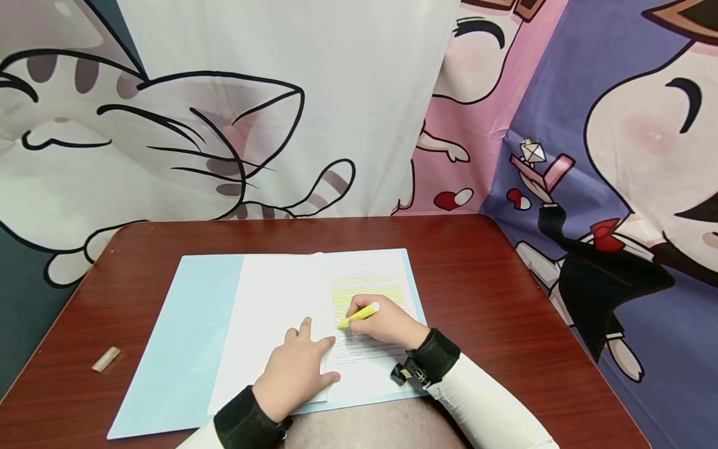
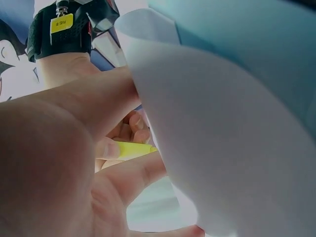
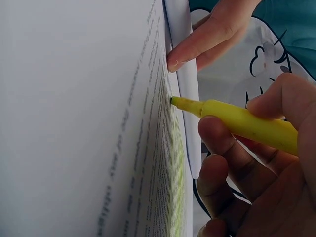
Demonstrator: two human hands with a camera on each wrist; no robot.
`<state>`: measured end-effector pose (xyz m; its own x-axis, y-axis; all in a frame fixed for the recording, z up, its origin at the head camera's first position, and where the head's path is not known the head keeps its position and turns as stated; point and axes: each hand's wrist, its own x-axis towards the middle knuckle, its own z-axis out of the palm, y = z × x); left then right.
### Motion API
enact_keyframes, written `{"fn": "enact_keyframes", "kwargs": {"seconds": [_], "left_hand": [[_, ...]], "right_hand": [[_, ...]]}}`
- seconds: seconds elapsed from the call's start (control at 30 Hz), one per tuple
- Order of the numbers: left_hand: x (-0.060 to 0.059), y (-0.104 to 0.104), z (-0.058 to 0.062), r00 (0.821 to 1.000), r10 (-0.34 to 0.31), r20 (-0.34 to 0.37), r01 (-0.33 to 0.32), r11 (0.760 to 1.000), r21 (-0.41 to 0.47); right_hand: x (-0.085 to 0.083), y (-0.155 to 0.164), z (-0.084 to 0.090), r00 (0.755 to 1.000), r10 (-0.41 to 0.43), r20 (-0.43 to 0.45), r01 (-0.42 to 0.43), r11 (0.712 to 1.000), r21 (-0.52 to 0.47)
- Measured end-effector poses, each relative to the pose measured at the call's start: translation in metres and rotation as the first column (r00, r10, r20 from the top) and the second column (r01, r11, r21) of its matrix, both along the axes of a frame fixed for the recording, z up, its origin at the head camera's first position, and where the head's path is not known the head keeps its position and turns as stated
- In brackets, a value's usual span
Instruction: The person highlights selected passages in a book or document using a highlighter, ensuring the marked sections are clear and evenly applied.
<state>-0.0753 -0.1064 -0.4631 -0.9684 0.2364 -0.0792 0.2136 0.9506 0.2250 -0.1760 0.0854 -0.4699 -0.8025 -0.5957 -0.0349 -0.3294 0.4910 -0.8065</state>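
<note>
A small study or desk-work corner, apparently domestic or set up as a private booth. A reddish-brown wooden table [image 1: 477, 280] with rounded corners carries paperwork: a light blue folder [image 1: 179, 337] lying open and a printed sheet [image 1: 364, 362] bearing lines of text, some marked in yellow. A yellow highlighter [image 1: 359, 313] rests against the sheet, and a small beige eraser-like piece [image 1: 106, 359] lies near the table's left edge. Fabric backdrops [image 1: 280, 106] printed with cartoon cats and a cartoon figure hang close behind and to the right, enclosing the table.
</note>
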Motion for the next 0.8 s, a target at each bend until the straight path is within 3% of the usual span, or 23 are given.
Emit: {"fn": "enact_keyframes", "kwargs": {"seconds": [0.8], "left_hand": [[-0.002,0.0,0.0,1.0,0.005,0.024,-0.005,1.0,-0.011]], "right_hand": [[0.001,0.012,-0.001,1.0,0.005,0.016,-0.004,1.0,-0.023]]}}
